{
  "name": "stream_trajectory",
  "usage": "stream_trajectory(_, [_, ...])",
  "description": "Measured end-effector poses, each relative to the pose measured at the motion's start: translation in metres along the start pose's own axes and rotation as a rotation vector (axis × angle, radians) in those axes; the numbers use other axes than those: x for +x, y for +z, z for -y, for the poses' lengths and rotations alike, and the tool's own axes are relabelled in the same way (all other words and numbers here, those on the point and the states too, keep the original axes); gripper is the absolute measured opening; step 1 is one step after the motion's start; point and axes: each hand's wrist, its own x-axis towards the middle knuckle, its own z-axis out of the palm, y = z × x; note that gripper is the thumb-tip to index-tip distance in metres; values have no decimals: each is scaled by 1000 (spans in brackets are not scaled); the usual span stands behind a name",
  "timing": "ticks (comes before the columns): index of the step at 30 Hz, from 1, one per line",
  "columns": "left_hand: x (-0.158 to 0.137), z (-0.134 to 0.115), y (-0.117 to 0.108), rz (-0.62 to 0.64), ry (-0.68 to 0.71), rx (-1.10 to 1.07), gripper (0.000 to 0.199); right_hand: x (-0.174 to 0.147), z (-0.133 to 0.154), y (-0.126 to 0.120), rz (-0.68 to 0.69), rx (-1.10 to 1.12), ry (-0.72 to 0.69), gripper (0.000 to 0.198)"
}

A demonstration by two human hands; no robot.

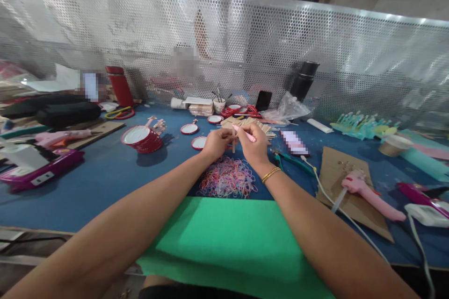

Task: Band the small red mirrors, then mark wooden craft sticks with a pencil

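Note:
My left hand point(218, 144) is closed on a small wooden stick point(234, 145) held upright over the table. In my right hand point(255, 144) is a pink pen point(249, 136), its tip close to the stick. Whether the tip touches the wood, I cannot tell. Just below both hands lies a heap of small coloured rubber bands point(228, 178). Behind the hands, loose wooden sticks point(225, 122) are spread out, partly hidden. A round white piece with a red rim point(198, 143) lies beside my left hand.
A green cloth point(231, 238) covers the near edge. To the left stand stacked red-rimmed discs point(142, 138) and a red bottle point(119, 86). On the right are pliers point(296, 162), a phone point(294, 143), and a pink glue gun point(372, 194) on cardboard point(329, 163), with a white cable point(328, 191).

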Motion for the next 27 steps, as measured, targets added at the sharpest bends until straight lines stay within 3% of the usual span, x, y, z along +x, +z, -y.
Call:
stream_trajectory(6, [2, 1, -1, -11, -9, 46, 36, 3, -5, -2, -52, -15, 28, 15])
stream_trajectory(27, [3, 2, -2, -13, -9, 30, 33, 2, -6, -1, -48, -23, 24, 16])
